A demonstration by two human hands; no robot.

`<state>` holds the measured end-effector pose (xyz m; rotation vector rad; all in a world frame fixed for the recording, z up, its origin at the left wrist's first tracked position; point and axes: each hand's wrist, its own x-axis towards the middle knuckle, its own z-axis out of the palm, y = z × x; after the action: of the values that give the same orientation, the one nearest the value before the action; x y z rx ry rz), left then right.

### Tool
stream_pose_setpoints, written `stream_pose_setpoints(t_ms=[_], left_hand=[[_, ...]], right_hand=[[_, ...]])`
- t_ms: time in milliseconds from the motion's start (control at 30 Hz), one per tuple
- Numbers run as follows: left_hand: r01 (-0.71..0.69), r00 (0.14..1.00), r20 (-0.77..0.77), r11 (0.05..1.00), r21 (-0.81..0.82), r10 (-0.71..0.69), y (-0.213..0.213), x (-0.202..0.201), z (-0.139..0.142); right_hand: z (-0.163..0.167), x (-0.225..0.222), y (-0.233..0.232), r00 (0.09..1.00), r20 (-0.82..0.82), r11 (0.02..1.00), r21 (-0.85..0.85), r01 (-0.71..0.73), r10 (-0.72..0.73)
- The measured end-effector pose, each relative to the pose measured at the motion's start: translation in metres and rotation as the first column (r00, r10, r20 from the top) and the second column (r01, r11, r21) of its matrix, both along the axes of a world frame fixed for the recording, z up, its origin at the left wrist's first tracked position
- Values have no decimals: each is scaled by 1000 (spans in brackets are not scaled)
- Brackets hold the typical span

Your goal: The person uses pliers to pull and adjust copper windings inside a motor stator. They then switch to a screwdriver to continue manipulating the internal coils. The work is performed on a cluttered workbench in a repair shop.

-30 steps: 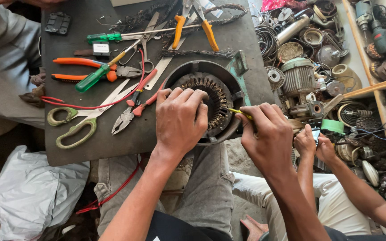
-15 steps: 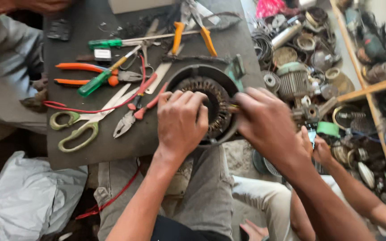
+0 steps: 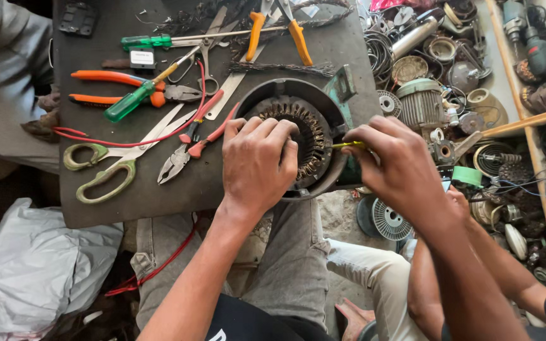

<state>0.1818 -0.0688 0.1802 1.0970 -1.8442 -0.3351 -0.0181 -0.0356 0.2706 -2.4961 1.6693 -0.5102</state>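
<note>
Since a moment ago your view is sitting steadier and your right hand has slid a little back from the core, so the yellow tool tip is showing again. Far left on the dark work board point(image 3: 127, 208), green-handled scissors point(image 3: 99, 173) are lying beside red-handled pliers point(image 3: 188, 148), with a green screwdriver point(image 3: 131, 104) and orange-handled pliers point(image 3: 121, 88) above them. Your left hand point(image 3: 257, 161) is pressing down over the motor stator point(image 3: 304, 136), fingers curled together on the copper windings, holding the housing where it is sitting at the board's near right edge, partly overhanging. Your right hand point(image 3: 396, 167) is pinching shut on a thin yellow-handled tool point(image 3: 349, 145), its tip pointing into the core. Further right, another person's hand point(image 3: 459, 199) is hovering low by a green tape roll point(image 3: 469, 177) and the pile of motor parts point(image 3: 437, 95). I judge that the tip could slip and nick the winding insulation or your left fingers, because they are lying right in its line; the overhanging housing could also tip if your left hand lifts.
</note>
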Motion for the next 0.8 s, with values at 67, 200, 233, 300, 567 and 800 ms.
stream_pose_setpoints(t_ms=[67, 200, 233, 300, 567, 800], left_hand=[[2, 1000, 2, 1000, 1, -2, 0, 0, -1], [-10, 1000, 24, 1000, -1, 10, 0, -2, -2], [-10, 1000, 24, 1000, 1, 10, 0, -2, -2], [-9, 1000, 22, 1000, 5, 9, 0, -2, -2], [-12, 1000, 21, 1000, 12, 12, -1, -4, -5], [-1, 1000, 27, 1000, 0, 1, -1, -3, -2]], right_hand=[[7, -3, -10, 986, -69, 989, 19, -149, 150], [12, -8, -37, 969, -105, 965, 164, -203, 222], [11, -10, -42, 967, -68, 956, 183, -229, 245], [6, -16, -46, 968, -18, 950, 198, -243, 251], [-36, -40, -19, 951, 306, 997, 53, -57, 38], [-27, -35, -13, 980, 196, 997, 79, 10, -25]])
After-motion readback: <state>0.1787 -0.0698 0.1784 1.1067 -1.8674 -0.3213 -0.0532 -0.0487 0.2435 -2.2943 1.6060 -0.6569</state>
